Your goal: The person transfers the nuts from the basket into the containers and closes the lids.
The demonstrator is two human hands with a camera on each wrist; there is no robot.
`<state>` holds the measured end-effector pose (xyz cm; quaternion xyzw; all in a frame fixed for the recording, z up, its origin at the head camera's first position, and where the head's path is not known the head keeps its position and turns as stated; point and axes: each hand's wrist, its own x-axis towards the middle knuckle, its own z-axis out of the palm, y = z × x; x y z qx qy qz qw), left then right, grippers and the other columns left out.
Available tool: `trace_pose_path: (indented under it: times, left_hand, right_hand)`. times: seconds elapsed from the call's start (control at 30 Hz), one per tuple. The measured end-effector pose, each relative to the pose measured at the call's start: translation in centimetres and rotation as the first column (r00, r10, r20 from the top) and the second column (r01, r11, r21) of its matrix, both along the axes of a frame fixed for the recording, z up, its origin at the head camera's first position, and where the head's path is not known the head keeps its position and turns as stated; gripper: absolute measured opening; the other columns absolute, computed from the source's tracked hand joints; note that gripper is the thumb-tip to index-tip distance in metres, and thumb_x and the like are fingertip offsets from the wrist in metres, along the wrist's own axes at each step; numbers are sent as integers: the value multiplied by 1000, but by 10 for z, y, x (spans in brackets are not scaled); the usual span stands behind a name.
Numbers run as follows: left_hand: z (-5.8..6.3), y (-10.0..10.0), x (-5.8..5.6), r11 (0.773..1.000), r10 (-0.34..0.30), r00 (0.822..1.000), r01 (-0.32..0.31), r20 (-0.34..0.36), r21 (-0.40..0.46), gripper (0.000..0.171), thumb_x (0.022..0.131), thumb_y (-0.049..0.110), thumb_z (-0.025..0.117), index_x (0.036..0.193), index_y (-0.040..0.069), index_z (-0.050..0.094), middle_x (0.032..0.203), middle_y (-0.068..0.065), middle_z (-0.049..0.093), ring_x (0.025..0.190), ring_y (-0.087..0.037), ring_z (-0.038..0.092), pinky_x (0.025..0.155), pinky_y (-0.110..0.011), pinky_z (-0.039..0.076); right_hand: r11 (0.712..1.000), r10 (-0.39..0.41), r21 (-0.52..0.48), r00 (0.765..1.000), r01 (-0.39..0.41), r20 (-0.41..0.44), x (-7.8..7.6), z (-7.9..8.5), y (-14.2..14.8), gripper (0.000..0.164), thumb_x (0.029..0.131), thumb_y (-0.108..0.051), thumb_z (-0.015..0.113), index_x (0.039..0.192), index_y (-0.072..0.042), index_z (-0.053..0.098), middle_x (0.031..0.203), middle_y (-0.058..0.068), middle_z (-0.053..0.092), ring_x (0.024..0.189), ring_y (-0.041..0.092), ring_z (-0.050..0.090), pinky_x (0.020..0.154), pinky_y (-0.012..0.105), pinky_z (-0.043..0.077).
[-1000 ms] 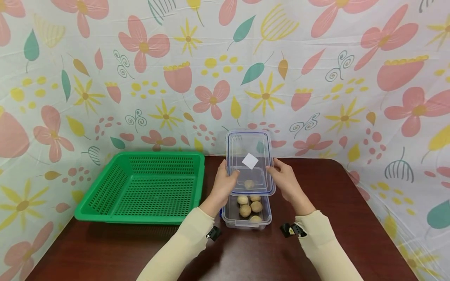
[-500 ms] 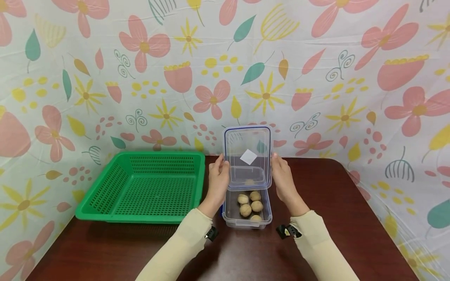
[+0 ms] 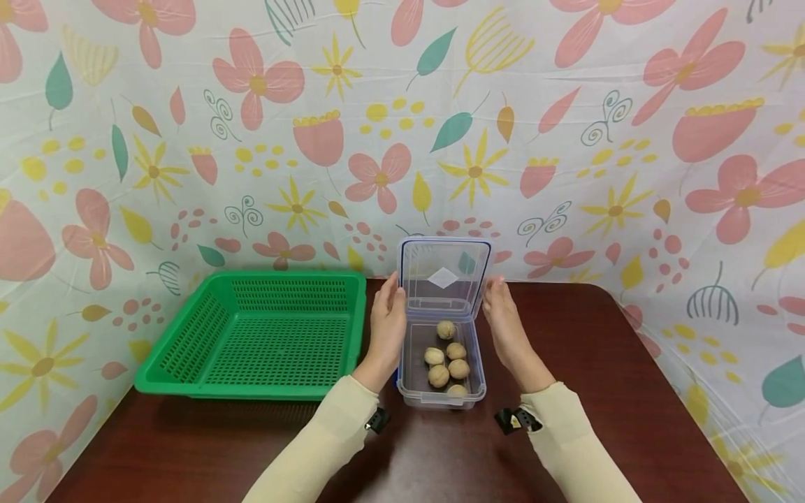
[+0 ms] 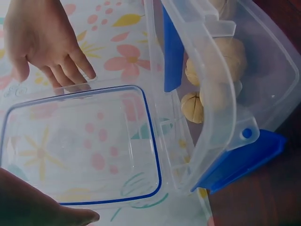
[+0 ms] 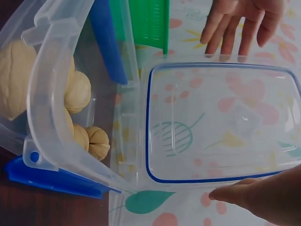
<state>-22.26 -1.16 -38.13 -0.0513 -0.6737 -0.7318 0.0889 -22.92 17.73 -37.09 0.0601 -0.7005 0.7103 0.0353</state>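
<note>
A clear plastic food container (image 3: 441, 400) sits on the table with several walnuts (image 3: 438, 376) inside. Its lid (image 3: 421, 269), rimmed with a blue seal and bearing a white diamond label (image 3: 443, 278), stands tilted back at the container's far edge. My left hand (image 3: 386, 328) is at the lid's left side, fingers straight. On the other side my right hand (image 3: 506, 330) has its fingers extended close to the lid's right edge. Both wrist views show the lid (image 4: 70, 150) between the two hands, neither curled round it. Blue latches (image 5: 56, 181) hang open at the container's sides.
A green perforated plastic basket (image 3: 207, 391) stands on the dark wood table (image 3: 566, 335), left of the container. Behind the table hangs a flowered cloth (image 3: 377, 84), close to the back of the lid.
The lid has moved back and down from over the container's far end to its far edge, uncovering the rear walnut. Both hands, earlier gripping the lid's sides, have loosened and straightened their fingers.
</note>
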Motion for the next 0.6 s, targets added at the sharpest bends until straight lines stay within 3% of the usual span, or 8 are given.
trace_pose_path:
  times: [0.2, 0.3, 0.43, 0.6]
  left_hand:
    - [-2, -1, 0, 997, -5, 1000, 5, -9, 73, 41, 107, 23, 36, 145, 8, 39, 147, -13, 40, 136, -31, 37, 111, -48, 31]
    - [-5, 0, -2, 993, 4, 1000, -3, -13, 114, 37, 107, 23, 34, 136, 4, 45, 142, -14, 45, 135, -31, 38, 111, -46, 32]
    - [-10, 0, -3, 984, -23, 1000, 25, -13, 178, 32, 108, 25, 31, 119, 0, 46, 142, -16, 42, 139, -27, 33, 114, -40, 27]
    - [-18, -2, -1, 974, -64, 997, 69, -30, 217, 32, 108, 31, 29, 103, 2, 43, 142, -19, 39, 140, -29, 31, 116, -42, 23]
  right_hand:
    - [998, 67, -10, 997, -67, 26, 1, 1, 8, 77, 100, -50, 5, 149, 10, 3, 156, 27, -1, 146, 32, -2, 118, 41, 0]
    - [992, 124, -35, 991, -123, 50, 1, 1, 12, 81, 98, -55, 5, 151, 6, -4, 157, 23, -4, 146, 28, -6, 118, 40, -3]
    - [982, 180, -60, 982, -177, 50, -1, -2, 16, 81, 96, -59, 5, 153, -2, -4, 158, 17, -4, 146, 24, -8, 118, 40, -4]
    - [981, 171, -107, 981, -160, 95, 1, -4, 19, 84, 98, -59, 11, 152, 4, 2, 159, 21, 3, 146, 23, -6, 118, 38, -4]
